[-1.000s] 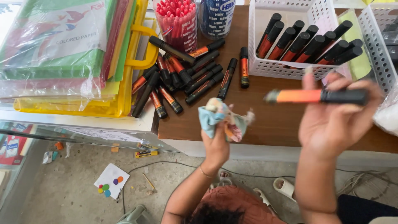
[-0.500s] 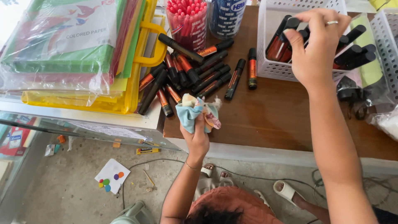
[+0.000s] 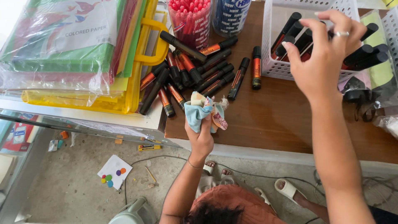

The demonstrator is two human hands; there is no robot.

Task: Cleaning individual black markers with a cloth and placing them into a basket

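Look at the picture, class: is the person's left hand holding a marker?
No, the left hand grips a bunched cloth at the table edge, with no marker in it.

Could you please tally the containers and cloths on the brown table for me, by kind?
White mesh baskets: 2, one under the right hand, one at the right edge
Round tubs: 2, one of red pens, one dark blue
Cloth: 1, bunched in the left hand
Total: 5
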